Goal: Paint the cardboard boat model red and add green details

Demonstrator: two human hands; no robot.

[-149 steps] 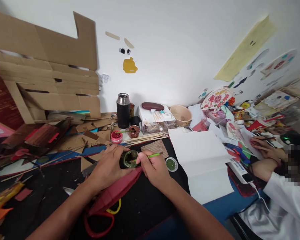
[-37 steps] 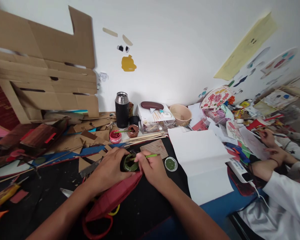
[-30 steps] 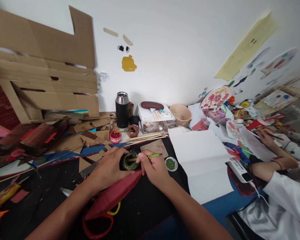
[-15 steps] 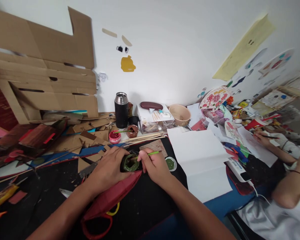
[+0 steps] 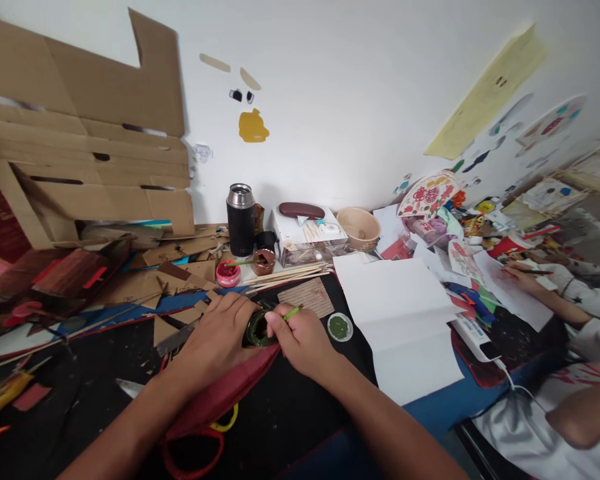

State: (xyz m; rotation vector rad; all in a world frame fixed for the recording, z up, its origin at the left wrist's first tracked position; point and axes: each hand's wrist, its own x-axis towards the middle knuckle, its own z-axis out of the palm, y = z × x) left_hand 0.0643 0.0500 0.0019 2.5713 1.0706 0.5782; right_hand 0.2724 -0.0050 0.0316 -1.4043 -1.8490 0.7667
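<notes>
My left hand [image 5: 221,332] is wrapped round a small jar of dark green paint [image 5: 258,329], holding it over the black mat. In my right hand [image 5: 300,335] a green-handled paintbrush [image 5: 292,312] is pinched, its lower end hidden at the jar's mouth. Below the jar lies a dark red, pointed, boat-like piece [image 5: 230,380], partly covered by my left forearm. The jar's lid [image 5: 340,327], smeared with green inside, rests to the right of my right hand. A square of corrugated cardboard [image 5: 307,297] lies just behind that hand.
A black flask [image 5: 241,223], a pink paint pot [image 5: 229,273] and a brown pot [image 5: 264,262] stand behind. Scissors with red handles [image 5: 193,457] lie in front. White paper [image 5: 400,313] spreads rightward, beside a power bank [image 5: 476,339]. At far right, another person's hand [image 5: 523,277] holds a pen.
My right hand has shifted slightly left and closer over the jar, and the brush has tipped more upright. The other person's near arm has moved at the right edge.
</notes>
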